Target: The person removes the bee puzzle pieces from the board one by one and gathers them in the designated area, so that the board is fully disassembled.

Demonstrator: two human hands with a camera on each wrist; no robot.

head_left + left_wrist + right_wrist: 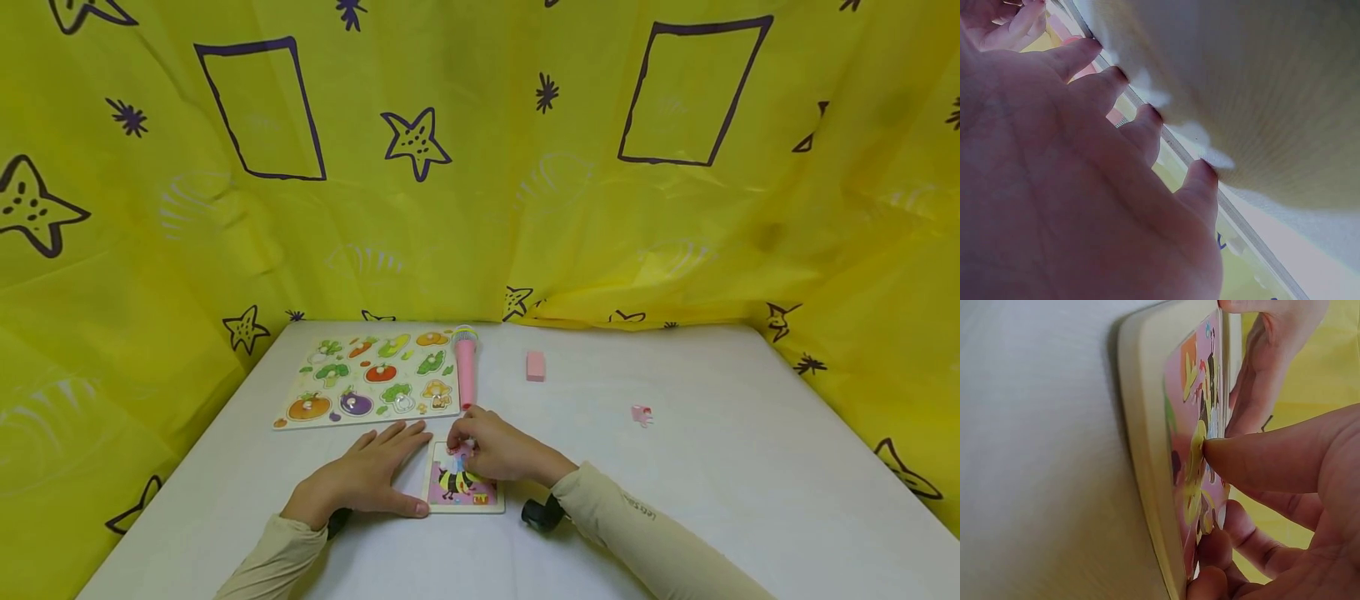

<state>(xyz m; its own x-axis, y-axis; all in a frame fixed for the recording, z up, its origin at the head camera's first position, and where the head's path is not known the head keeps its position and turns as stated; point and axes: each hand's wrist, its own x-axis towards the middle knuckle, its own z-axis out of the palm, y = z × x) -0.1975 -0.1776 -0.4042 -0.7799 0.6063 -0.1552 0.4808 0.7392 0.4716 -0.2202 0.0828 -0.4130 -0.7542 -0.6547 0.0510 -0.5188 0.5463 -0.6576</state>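
Observation:
A small jigsaw puzzle with a bee picture and a pale frame lies before me on the table. My left hand rests flat to its left, fingers spread, with the thumb touching the frame's left edge. Over the puzzle's upper part is my right hand, its thumb and fingers bent around a small pink and blue puzzle piece. The right wrist view has the right thumb against the picture; the fingers partly hide the piece. Another loose puzzle piece lies apart to the right.
Behind the left hand lies a vegetable peg puzzle board. A pink toy microphone stretches along its right side. Farther right is a pink block. A yellow patterned curtain hangs behind the white table.

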